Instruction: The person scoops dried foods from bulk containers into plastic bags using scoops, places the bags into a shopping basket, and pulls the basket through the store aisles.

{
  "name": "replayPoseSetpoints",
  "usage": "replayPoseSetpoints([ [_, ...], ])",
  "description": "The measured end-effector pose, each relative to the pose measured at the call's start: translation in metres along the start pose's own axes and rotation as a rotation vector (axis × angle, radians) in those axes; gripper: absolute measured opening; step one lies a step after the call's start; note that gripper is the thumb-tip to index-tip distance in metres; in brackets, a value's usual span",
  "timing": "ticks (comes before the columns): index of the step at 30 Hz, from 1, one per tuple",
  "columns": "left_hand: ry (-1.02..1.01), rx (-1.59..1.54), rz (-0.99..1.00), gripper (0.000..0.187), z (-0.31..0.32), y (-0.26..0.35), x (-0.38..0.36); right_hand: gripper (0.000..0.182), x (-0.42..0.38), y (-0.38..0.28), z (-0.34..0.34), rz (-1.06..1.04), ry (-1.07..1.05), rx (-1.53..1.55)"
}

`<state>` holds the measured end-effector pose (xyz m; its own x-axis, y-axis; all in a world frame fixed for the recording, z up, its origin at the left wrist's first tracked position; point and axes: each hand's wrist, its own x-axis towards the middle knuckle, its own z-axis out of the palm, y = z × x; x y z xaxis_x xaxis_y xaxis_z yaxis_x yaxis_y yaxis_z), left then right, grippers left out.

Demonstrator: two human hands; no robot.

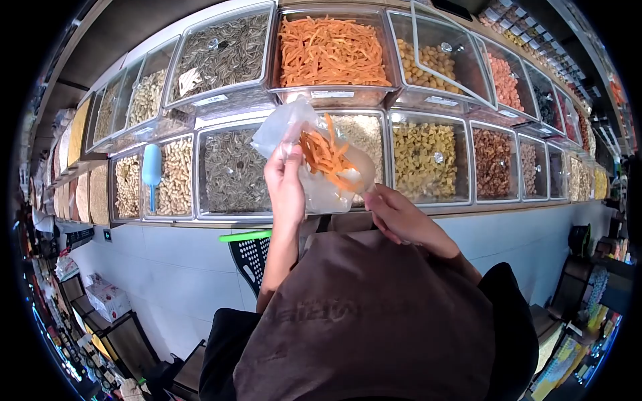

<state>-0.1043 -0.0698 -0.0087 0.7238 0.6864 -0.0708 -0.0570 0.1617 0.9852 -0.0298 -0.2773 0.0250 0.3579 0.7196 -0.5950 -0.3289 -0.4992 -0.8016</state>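
Observation:
My left hand (286, 177) is closed on a thin translucent plastic bag (281, 127), its thumb pressed on the film. Orange dried strips (328, 159) lie in front of the bag, and a few stick up past its edge. Beside them is a rounded see-through shape, apparently a clear scoop (362, 166), partly merged with the film. My right hand (401, 217) grips its lower end with pinched fingers. Both hands are over the lower row of bins. Directly beyond them sits a clear bin (332, 95) full of the same orange strips.
Two rows of clear bins hold sunflower seeds (227, 50), peanuts (177, 170), yellow pieces (424, 157) and brown nuts (493, 160). A tilted lid (461, 70) covers the bin at upper right. A blue scoop (152, 166) lies at left. Below is a black basket (251, 257) with a green rim.

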Motion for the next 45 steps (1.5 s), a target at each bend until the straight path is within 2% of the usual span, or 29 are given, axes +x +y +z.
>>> replayPoseSetpoints([
  [2,0.037,-0.067,-0.034,0.038,-0.011,-0.001,0.001,0.038,0.002,0.003,0.004,-0.013,-0.012,-0.083],
  [3,0.054,-0.108,-0.006,0.033,-0.01,0.004,0.001,0.037,0.003,0.005,0.005,-0.028,-0.01,-0.167],
  [7,-0.004,-0.121,0.008,0.031,-0.022,-0.002,-0.001,0.035,0.016,0.0,0.02,-0.017,-0.077,-0.181],
  [10,-0.024,-0.104,0.012,0.034,-0.026,-0.007,-0.003,0.033,0.032,-0.002,0.033,-0.004,-0.122,-0.086],
  [13,-0.064,-0.074,-0.015,0.035,-0.035,-0.008,-0.006,0.038,0.058,0.01,0.043,0.003,-0.25,0.258],
  [16,-0.121,0.027,-0.054,0.041,-0.04,-0.013,-0.007,0.034,0.079,0.002,0.055,0.103,-0.245,0.328],
  [17,-0.143,0.043,-0.006,0.038,-0.044,-0.017,-0.005,0.043,0.086,0.003,0.059,0.11,-0.246,0.329],
  [18,-0.131,-0.024,0.001,0.034,-0.042,-0.012,-0.006,0.043,0.09,0.001,0.062,0.11,-0.246,0.329],
  [20,-0.109,-0.156,-0.02,0.032,-0.053,-0.013,-0.005,0.055,0.096,-0.002,0.067,0.074,-0.185,0.133],
  [24,0.051,-0.408,0.045,0.042,-0.064,-0.006,-0.004,0.057,0.099,-0.006,0.064,-0.014,-0.196,-0.064],
  [26,0.088,-0.464,0.093,0.044,-0.072,-0.006,-0.002,0.055,0.089,-0.016,0.057,-0.063,-0.171,-0.285],
  [28,0.086,-0.674,0.061,0.045,-0.077,-0.003,-0.003,0.049,0.079,-0.023,0.051,-0.085,-0.17,-0.262],
  [30,0.046,-0.716,0.105,0.047,-0.077,0.001,0.0,0.048,0.07,-0.031,0.045,-0.12,-0.211,-0.183],
  [31,0.048,-0.72,0.101,0.047,-0.075,0.003,0.001,0.048,0.073,-0.028,0.044,-0.114,-0.21,-0.184],
  [33,0.042,-0.69,0.084,0.049,-0.072,0.005,0.002,0.048,0.081,-0.024,0.046,-0.397,-0.022,-0.591],
  [37,0.031,-0.561,0.098,0.051,-0.073,0.003,0.001,0.046,0.083,-0.034,0.053,-0.372,0.031,-0.776],
  [39,0.09,-0.438,0.135,0.048,-0.072,0.005,-0.001,0.039,0.092,-0.035,0.058,-0.419,0.106,-0.905],
  [40,0.091,-0.438,0.135,0.048,-0.073,0.005,-0.002,0.039,0.096,-0.037,0.058,-0.418,0.104,-0.906],
  [42,0.058,-0.367,0.138,0.046,-0.078,0.004,-0.005,0.034,0.103,-0.041,0.058,-0.397,0.033,-1.209],
  [43,0.063,-0.365,0.141,0.046,-0.08,0.004,-0.005,0.034,0.103,-0.041,0.059,-0.402,0.029,-1.211],
  [45,0.083,-0.394,0.151,0.045,-0.084,0.004,-0.006,0.034,0.098,-0.04,0.056,-0.505,0.113,-1.252],
])
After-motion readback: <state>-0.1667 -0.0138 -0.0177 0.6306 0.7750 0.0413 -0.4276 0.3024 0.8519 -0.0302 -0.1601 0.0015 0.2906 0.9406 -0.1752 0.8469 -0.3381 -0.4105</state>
